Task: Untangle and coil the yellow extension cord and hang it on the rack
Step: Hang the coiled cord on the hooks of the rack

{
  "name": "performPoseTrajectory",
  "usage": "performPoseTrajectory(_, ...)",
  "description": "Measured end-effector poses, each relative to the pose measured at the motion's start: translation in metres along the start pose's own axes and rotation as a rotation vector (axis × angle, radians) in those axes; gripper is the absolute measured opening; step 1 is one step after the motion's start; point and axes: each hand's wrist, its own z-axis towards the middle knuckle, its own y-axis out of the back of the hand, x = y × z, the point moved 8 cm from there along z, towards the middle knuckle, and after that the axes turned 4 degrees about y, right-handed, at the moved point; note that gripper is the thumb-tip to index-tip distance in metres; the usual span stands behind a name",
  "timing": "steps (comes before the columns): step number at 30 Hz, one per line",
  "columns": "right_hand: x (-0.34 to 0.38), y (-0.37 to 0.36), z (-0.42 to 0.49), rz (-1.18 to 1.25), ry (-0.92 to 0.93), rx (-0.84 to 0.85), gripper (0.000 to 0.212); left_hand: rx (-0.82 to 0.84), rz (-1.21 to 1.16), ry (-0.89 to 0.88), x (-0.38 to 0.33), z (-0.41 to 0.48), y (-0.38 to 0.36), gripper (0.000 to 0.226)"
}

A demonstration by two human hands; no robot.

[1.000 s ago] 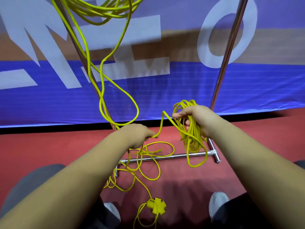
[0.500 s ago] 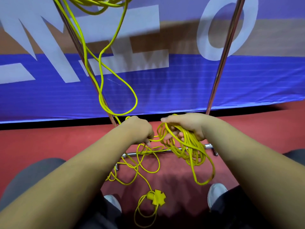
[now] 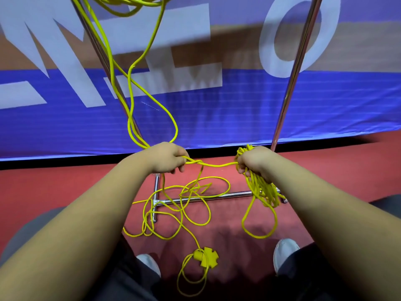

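The yellow extension cord (image 3: pixel 191 198) lies in tangled loops on the red floor over the rack's base bar. My right hand (image 3: pixel 253 162) grips a bundle of coiled loops that hangs below it. My left hand (image 3: pixel 168 158) grips a strand, and a short taut length of cord runs between the two hands. More cord rises from my left hand to a bunch draped at the top of the rack (image 3: pixel 290 88). The cord's yellow cross-shaped socket end (image 3: pixel 207 257) rests on the floor between my feet.
The rack's two chrome uprights lean up in front of a blue and white banner (image 3: pixel 217 109). Its base bar (image 3: pixel 217 197) and left foot (image 3: pixel 155 198) lie on the red floor. My white shoes (image 3: pixel 284 253) stand either side of the socket.
My hands have moved apart, pulling a straight length of cord taut between them. The right hand with its coil has shifted right and the coil hangs lower.
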Motion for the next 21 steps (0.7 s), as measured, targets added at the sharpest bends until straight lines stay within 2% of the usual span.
performPoseTrajectory(2,-0.001,-0.002,0.0,-0.023,0.006,0.039,0.012,-0.036,-0.375,0.077,0.0,-0.002,0.003,0.013)
performPoseTrajectory(5,0.0,-0.01,-0.003,-0.029,0.006,0.127,0.023,-0.202,-1.013,0.247,0.007,-0.005,0.009,0.015)
performPoseTrajectory(7,0.0,-0.016,-0.004,0.003,-0.006,0.163,0.023,-0.267,-1.237,0.343,0.01,-0.005,0.008,0.019)
performPoseTrajectory(8,0.0,-0.018,-0.004,0.042,-0.019,0.168,0.02,-0.277,-1.219,0.367,0.011,-0.005,0.007,0.019)
performPoseTrajectory(10,0.0,-0.017,-0.003,0.166,-0.045,0.173,0.013,-0.266,-1.035,0.362,0.013,-0.004,0.008,0.01)
performPoseTrajectory(12,0.003,-0.014,-0.003,0.28,-0.047,0.193,0.008,-0.246,-0.738,0.317,0.016,-0.001,0.01,0.024)
performPoseTrajectory(14,0.007,-0.01,-0.002,0.322,-0.02,0.216,0.009,-0.255,-0.525,0.266,0.013,0.003,0.008,0.022)
performPoseTrajectory(16,0.01,-0.006,0.0,0.295,0.011,0.218,0.01,-0.302,-0.417,0.257,0.013,0.006,0.006,0.017)
performPoseTrajectory(19,0.014,-0.005,0.0,0.252,0.081,0.235,0.01,-0.367,-0.234,0.338,0.02,0.009,0.008,0.027)
performPoseTrajectory(21,0.019,-0.007,-0.003,0.275,0.137,0.289,0.007,-0.378,-0.054,0.395,0.022,0.011,0.011,0.044)
